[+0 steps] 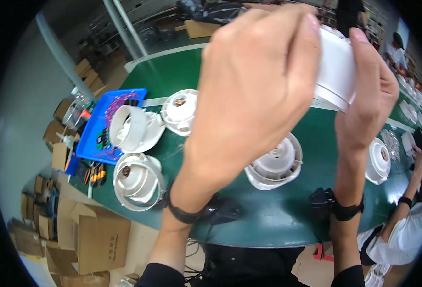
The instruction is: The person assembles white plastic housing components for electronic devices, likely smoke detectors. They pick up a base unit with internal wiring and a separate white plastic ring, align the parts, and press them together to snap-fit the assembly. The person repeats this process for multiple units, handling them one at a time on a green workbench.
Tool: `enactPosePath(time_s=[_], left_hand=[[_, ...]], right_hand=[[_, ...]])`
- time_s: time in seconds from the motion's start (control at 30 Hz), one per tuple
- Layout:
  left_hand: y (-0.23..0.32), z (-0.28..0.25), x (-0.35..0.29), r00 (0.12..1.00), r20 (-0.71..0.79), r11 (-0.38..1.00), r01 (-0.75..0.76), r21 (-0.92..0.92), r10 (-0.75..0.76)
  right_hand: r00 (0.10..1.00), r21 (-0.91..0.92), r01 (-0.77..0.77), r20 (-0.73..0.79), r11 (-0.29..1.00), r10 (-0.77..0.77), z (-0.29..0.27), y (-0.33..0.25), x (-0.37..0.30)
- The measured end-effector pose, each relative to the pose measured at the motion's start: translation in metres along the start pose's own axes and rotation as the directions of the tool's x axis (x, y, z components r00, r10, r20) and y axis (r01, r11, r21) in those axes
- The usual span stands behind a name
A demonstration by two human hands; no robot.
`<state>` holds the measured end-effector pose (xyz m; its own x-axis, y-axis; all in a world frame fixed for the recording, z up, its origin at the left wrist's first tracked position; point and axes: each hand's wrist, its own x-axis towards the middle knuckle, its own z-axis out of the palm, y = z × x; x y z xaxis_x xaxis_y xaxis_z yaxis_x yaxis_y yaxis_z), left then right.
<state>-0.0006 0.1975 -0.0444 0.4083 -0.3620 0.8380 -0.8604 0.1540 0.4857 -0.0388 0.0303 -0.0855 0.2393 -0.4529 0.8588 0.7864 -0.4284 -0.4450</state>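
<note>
The left hand [254, 91] and the right hand [369, 91] are lifted close to the camera, at about 1 o'clock from the middle of the view, and together they hold a white round plastic lamp housing [336, 71] above the green work table [287, 225]. The left hand is curled around the housing's near side and hides most of it; the right hand grips the far side, with a fingertip on the upper rim. Both hands are closed firmly on it.

To do this step well, I judge the two hands should press evenly from both sides, so the rim sits straight and does not tilt. What the left fingers do behind the part cannot be seen.

On the table, another white ribbed housing [274, 162] lies at 6 o'clock from the held one. At 9 o'clock stand three more white housings [136, 184], near a blue plastic tray [89, 143] with small parts. A further white housing [378, 160] lies at 4 o'clock, beside another person's arm [412, 191].
</note>
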Motion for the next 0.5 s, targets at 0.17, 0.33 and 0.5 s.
enactPosePath(time_s=[0.17, 0.33, 0.5], left_hand=[[0.000, 0.006, 0.005, 1.000, 0.021, 0.997, -0.006, -0.078, 0.008], [-0.003, 0.010, 0.009, 0.999, 0.033, 0.990, -0.007, -0.140, 0.012], [0.000, -0.002, 0.008, 0.996, 0.088, 0.976, 0.034, -0.215, -0.015]], right_hand=[[0.996, -0.089, 0.088, -0.016, 0.992, -0.089, -0.003, 0.000, -0.003], [0.898, -0.567, 0.436, 0.232, 0.699, -0.373, -0.006, -0.020, -0.004], [0.819, -0.296, 0.574, 0.208, 0.764, -0.535, -0.017, -0.010, 0.021]])
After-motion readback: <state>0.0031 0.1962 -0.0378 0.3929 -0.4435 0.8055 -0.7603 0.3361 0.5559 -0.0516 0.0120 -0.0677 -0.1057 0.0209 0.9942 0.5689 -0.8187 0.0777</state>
